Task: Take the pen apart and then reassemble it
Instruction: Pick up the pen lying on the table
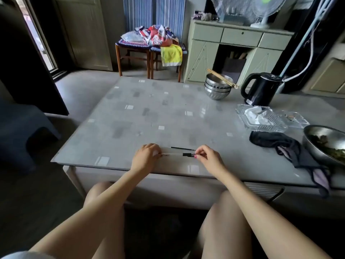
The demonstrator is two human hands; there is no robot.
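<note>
Pen [179, 154] at counter [149, 113] near edge, lying crosswise between left hand [145, 156] and right hand [209, 157]. Refill [182, 148] just behind pen. Right: cloth [280, 144], pan [324, 143] beyond it, tray [261, 118] behind cloth. Far right corner: bowls [217, 88], chopsticks [222, 78] across them, kettle [261, 88] to their right.

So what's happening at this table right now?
A seated person holds a pen over the near edge of the table, left hand pinching one end, right hand the dark end. A thin dark rod, likely the refill, lies just behind it, so the pen looks partly apart.
</note>
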